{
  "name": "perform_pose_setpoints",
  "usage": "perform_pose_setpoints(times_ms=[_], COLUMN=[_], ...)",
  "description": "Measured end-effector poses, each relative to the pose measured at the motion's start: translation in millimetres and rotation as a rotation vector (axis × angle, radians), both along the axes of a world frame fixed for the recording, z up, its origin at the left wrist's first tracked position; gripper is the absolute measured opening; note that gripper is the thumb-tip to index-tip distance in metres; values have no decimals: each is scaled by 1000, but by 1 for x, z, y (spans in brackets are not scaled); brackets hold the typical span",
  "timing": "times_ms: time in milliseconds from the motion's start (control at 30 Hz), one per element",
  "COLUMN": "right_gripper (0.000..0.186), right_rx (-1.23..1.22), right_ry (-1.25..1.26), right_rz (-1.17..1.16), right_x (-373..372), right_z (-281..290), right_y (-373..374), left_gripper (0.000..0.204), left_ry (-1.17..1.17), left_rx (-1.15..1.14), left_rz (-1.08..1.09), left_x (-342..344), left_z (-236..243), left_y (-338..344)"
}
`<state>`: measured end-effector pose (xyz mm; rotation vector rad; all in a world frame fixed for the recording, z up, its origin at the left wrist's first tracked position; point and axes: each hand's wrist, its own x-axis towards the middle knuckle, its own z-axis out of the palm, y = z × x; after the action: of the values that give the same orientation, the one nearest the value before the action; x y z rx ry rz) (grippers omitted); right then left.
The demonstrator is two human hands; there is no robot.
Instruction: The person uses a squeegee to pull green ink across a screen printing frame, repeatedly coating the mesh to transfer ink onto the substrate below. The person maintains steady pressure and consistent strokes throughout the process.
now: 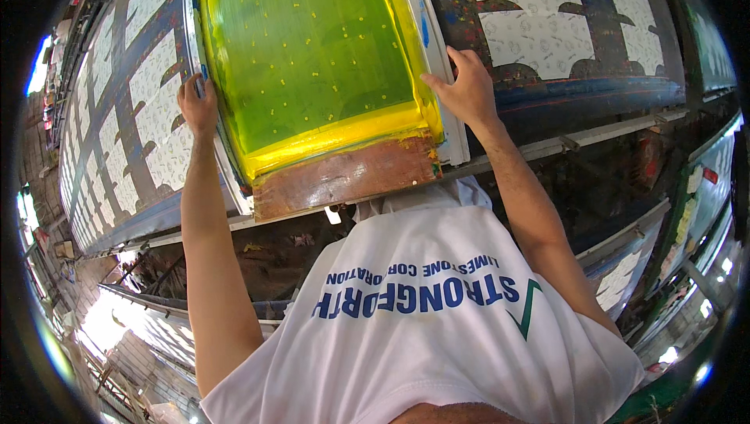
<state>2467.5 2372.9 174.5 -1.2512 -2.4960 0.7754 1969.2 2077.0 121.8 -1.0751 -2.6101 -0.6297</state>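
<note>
While both arms stretch out, my left hand (198, 103) and right hand (469, 89) grip the screen (312, 57) sides; its top's cut off.

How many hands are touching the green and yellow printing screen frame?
2. The left hand grips the left edge of the screen frame; the right hand grips its right edge. No other hands show.
</note>
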Motion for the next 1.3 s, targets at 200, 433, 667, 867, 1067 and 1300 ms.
perform_pose_setpoints(times_ms=[200,433,667,867,1067,1300], right_gripper=[67,58,52,52,58,58], right_rx=[-7,14,-14,3,-133,-132], right_ry=[35,209,436,425,360,328], right_rz=[-59,-110,-120,-137,-189,-205], right_x=[-8,-13,-8,48,158,270], right_z=[-1,13,47,49,39,11], right_y=[-3,-7,2,79,208,325], left_gripper=[29,32,31,32,30,30], left_ry=[22,30,-157,9,-12,-70], left_rx=[24,57,106,84,155,216], left_rz=[-25,-55,-51,-121,-151,-80], left_x=[3,-4,-9,38,148,272], left_z=[0,-7,14,50,57,35], left_y=[-6,-9,-2,74,193,304])
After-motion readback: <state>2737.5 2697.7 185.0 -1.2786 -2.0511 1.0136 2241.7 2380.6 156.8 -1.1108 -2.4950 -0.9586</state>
